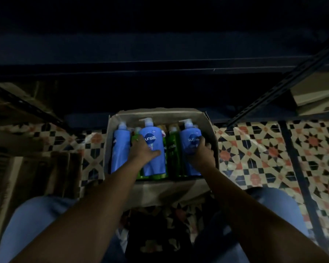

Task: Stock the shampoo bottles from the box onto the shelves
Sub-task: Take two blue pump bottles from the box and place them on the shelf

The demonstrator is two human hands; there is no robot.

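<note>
Shampoo bottles [153, 149] in the box [210, 128]: left hand [141, 150] and right hand [202, 152] each curl fingers round one.

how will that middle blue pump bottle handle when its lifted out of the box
The middle blue bottle looks like rigid plastic, so it should probably hold its shape under the left hand. It looks large, so likely heavy if full. Its glossy surface may be slippery, and the pump top could snag neighbours in the box.
</note>
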